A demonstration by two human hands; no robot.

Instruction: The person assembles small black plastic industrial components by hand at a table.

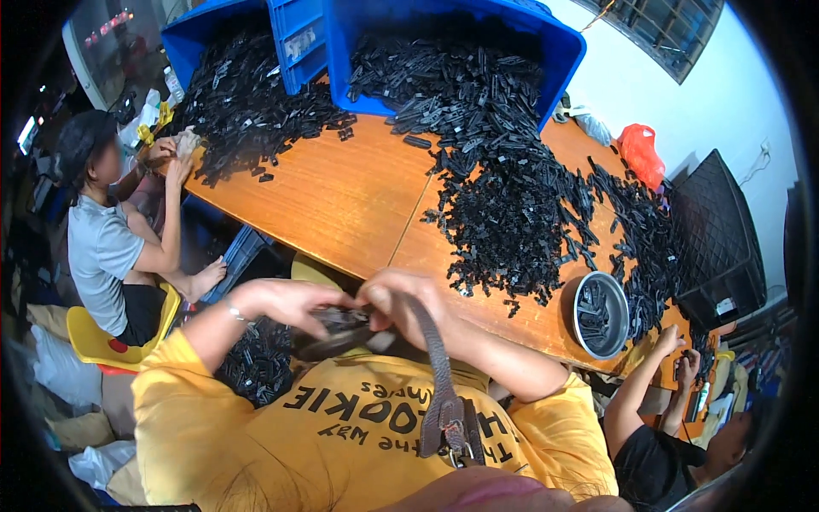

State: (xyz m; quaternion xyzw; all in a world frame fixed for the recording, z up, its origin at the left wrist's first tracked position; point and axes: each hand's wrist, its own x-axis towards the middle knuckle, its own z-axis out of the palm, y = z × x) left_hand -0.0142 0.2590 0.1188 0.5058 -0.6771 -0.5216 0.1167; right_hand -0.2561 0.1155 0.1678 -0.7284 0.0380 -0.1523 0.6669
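Both of my hands work close together in front of my yellow shirt, at the near edge of the table. My left hand [299, 305] is curled, its fingers closed on a dark curved thing [334, 343] whose kind I cannot make out. Right beside it, my right hand [408, 299] has its fingers bent in toward the left fingertips, with a small pale patch below; what it pinches is hidden. A grey woven strap [439, 375] with a metal buckle hangs down across the view, in front of my right hand.
Blue bins [341, 94] lie tipped, spilling black plastic parts [503, 213] over the wooden table [341, 205]. A metal bowl [625, 320] holds more. Black parts [256, 363] also lie below my left forearm. Co-workers sit left [111, 239] and right [665, 452]. A black crate [725, 230] stands right.
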